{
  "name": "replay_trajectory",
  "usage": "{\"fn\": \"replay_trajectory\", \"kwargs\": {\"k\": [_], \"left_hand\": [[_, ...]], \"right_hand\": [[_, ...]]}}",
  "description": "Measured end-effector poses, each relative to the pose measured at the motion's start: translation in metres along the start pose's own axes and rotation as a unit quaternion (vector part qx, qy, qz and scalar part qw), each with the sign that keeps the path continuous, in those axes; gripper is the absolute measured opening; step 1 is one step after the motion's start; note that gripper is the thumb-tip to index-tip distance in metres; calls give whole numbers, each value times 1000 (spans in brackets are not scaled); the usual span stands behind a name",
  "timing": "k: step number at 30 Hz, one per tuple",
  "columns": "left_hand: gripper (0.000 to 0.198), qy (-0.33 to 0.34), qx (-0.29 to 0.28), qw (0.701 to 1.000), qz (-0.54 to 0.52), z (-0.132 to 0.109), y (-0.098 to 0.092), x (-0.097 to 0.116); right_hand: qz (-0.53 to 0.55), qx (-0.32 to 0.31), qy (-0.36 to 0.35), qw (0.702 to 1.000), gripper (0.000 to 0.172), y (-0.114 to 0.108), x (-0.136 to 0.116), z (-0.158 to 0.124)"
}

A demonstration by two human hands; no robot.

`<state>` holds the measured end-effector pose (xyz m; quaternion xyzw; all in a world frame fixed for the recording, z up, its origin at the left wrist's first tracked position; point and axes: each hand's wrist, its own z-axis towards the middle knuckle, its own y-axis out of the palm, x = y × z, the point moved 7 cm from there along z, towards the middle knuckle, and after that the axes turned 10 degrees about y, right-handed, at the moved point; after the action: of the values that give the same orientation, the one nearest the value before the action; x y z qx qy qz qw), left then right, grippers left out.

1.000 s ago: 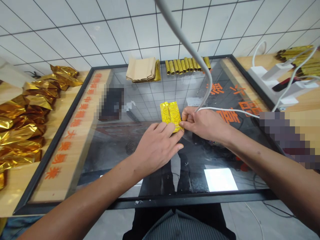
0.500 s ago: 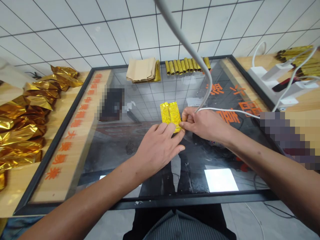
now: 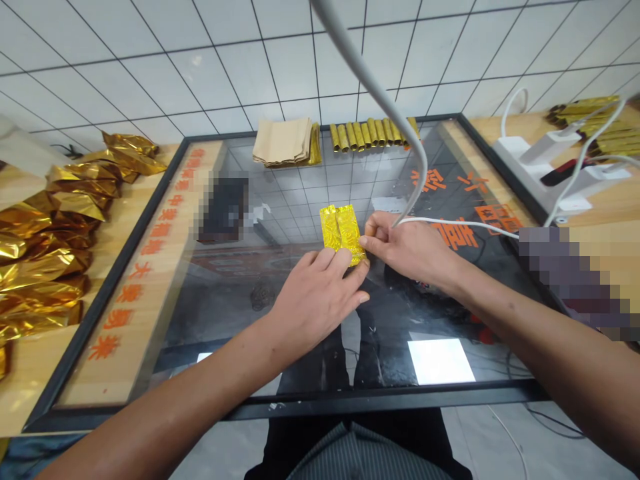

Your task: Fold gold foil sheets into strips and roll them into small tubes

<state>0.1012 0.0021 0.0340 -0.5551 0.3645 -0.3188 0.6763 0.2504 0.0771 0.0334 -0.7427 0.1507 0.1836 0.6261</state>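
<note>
A small flat gold foil packet (image 3: 346, 227) with a seam down its middle lies on the glass tabletop in front of me. My left hand (image 3: 320, 290) rests palm down over its lower edge, fingers laid on the foil and thumb held apart. From the right, my right hand (image 3: 400, 243) has its fingers curled, with thumb and forefinger closed at the packet's right edge. Whatever lies beneath the left fingertips is hidden.
A stack of brown paper pieces (image 3: 283, 140) and a row of gold tubes (image 3: 373, 133) stand at the back. Large gold foil bags (image 3: 45, 247) lie left. A power strip (image 3: 535, 173) sits right; a grey cable (image 3: 370, 73) hangs before me.
My right thumb has shifted slightly up along the packet's right edge. My left hand and the packet stay almost in place.
</note>
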Motion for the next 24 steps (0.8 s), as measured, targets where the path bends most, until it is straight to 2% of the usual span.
{"fn": "replay_trajectory", "kwargs": {"k": [6, 8, 11, 13, 15, 17, 19, 24], "left_hand": [[46, -3, -1, 1000, 6, 0, 0, 2], [46, -5, 1, 1000, 5, 0, 1, 2], [47, -6, 5, 1000, 0, 0, 2, 2], [47, -6, 6, 1000, -1, 0, 2, 3], [46, -6, 5, 1000, 0, 0, 2, 4], [44, -6, 6, 1000, 4, -1, 2, 5], [44, -4, 9, 1000, 7, -1, 2, 5], [41, -8, 8, 1000, 4, 1, 0, 5]], "right_hand": [[-44, 21, 10, 999, 18, 1, 1, 0], [-17, 29, -8, 999, 14, 2, 1, 0], [68, 61, -112, 990, 7, -2, -6, -6], [101, 71, -210, 970, 17, -6, -15, -16], [102, 57, -273, 955, 32, -4, -22, -25], [90, 32, -289, 952, 46, 0, -24, -30], [65, 14, -284, 956, 52, 4, -24, -31], [-5, 12, -310, 951, 42, 11, -28, -29]]}}
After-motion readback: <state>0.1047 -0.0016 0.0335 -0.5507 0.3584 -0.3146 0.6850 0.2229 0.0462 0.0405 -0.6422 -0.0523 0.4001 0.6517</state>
